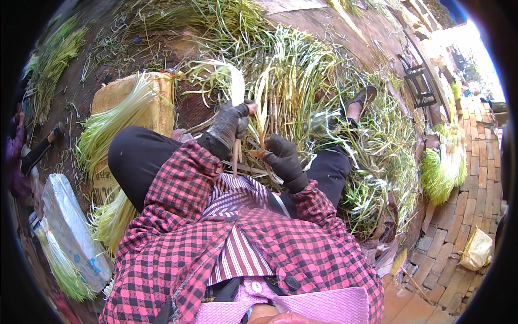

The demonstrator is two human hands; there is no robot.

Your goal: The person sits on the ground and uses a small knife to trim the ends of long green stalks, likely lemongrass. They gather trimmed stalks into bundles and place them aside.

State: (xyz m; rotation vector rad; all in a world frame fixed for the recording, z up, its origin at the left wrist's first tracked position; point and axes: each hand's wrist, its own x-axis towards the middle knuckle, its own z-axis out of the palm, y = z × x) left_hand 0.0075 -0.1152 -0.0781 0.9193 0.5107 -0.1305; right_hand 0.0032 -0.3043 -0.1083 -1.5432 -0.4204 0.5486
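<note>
In front of my lap, my left hand (230, 125) wears a dark glove and grips a bundle of pale leafy stalks (237, 85). Their white part arches above the fist and the brownish ends hang below it. My right hand (285, 160), also gloved, pinches a brownish stalk with yellowed leaves (262, 109) between thumb and fingers. Just beyond both hands lies a heap of long-leaved green stalks (299, 77). Loose leaf trimmings (376, 178) cover the ground around my outstretched right leg.
To my left, a yellow wrapped block (162, 105) bears cleaned pale stalks (121, 113). A white wrapped block (66, 227) stands nearer. Another person's leg (40, 150) shows at far left. A dark stool (421, 85), bundled greens (443, 170) and brick paving (457, 214) are right.
</note>
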